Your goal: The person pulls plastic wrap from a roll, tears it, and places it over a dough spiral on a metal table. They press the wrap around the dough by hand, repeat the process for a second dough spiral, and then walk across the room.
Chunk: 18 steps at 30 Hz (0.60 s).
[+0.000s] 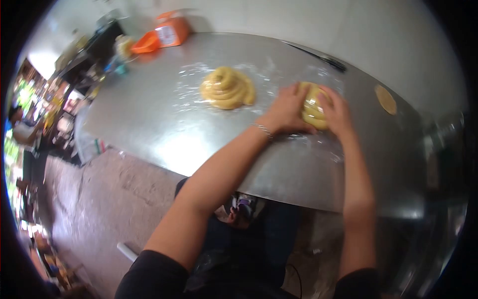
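Note:
A coiled yellow dough piece (314,107) under clear film lies at the right of the steel table. My left hand (288,108) cups its left side, and my right hand (336,110) cups its right side with fingers over the top edge. Both hands are curved round the dough. To the left, a second coiled yellow dough piece (227,88) sits on a sheet of clear film (188,89), untouched. Loose film spreads on the table around the dough between my hands.
On the steel table (134,114), a dark-handled long tool (332,62) lies by the wall, with a flat oval tan piece (385,99) to its right. An orange box (172,31) and an orange scoop-like container (146,43) stand at the back left. A person (24,130) is far left.

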Available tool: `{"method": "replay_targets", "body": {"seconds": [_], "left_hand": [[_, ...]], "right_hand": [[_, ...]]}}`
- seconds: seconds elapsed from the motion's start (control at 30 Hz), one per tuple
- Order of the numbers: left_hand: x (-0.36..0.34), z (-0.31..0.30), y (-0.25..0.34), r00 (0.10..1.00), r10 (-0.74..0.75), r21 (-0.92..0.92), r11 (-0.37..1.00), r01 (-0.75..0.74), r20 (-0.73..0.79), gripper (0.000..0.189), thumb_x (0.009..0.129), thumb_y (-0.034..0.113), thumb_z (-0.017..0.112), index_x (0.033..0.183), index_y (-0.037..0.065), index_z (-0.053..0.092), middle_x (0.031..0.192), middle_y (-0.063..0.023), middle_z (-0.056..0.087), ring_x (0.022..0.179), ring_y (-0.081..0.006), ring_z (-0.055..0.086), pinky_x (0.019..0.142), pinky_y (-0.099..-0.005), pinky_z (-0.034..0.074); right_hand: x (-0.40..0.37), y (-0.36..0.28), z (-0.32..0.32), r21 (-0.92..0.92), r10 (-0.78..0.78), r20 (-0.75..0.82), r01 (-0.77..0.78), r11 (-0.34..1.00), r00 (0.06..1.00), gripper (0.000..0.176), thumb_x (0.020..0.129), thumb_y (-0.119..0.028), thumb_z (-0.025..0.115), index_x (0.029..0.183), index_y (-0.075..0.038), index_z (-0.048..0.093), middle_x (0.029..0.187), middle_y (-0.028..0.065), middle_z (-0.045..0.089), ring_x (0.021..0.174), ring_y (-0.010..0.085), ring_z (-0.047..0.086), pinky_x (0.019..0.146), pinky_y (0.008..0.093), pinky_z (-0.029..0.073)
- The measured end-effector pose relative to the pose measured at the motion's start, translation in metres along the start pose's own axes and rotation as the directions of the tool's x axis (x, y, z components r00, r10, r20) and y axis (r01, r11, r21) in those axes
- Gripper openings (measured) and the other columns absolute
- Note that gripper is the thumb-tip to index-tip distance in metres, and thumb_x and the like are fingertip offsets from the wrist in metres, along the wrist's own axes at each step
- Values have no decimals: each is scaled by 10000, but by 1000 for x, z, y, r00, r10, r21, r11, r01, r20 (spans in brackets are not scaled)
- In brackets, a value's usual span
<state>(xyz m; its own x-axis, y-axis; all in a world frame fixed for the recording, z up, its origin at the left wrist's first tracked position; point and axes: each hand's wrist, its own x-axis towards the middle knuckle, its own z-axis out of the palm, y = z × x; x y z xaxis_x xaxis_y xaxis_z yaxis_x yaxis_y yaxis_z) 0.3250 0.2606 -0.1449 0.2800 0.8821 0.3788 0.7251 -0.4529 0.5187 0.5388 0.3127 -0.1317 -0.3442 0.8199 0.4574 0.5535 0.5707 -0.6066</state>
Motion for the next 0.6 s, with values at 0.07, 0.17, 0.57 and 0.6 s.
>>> {"method": "replay_targets", "body": {"seconds": [0.07,0.17,0.57,0.6], "left_hand": [[-3,-2,5,1000,-28,-6,1000,28,-4,1354,593,545,1023,1644,-3,371,1660,-374,366,1530,-543,379,1285,-526,346],[-3,-2,5,999,-29,-43,999,27,-26,1359,569,534,1028,1634,-6,380,1646,-366,383,1546,-519,370,1301,-539,309],[-3,3,4,999,-3,-70,998,0,-50,1352,538,498,1034,1605,-21,384,1623,-359,403,1542,-504,372,1318,-579,228],[-2,4,2,998,4,-73,997,-8,-60,1353,536,494,1034,1604,-22,383,1622,-360,402,1542,-501,369,1320,-574,224]], "right_hand": [[1,5,-1,4,-54,11,54,999,998,443,1096,-345,647,1364,4,695,1344,228,726,1239,379,704,1075,421,529],[0,0,-4,32,-48,32,47,998,998,444,1115,-329,620,1380,22,682,1344,226,726,1240,362,705,1075,418,524],[2,13,-7,14,-34,76,33,999,997,523,1147,-397,551,1438,27,643,1398,238,698,1296,353,673,1111,430,495],[4,20,-3,15,-50,78,48,999,996,523,1150,-395,548,1442,29,640,1403,238,696,1295,351,673,1110,429,495]]}}
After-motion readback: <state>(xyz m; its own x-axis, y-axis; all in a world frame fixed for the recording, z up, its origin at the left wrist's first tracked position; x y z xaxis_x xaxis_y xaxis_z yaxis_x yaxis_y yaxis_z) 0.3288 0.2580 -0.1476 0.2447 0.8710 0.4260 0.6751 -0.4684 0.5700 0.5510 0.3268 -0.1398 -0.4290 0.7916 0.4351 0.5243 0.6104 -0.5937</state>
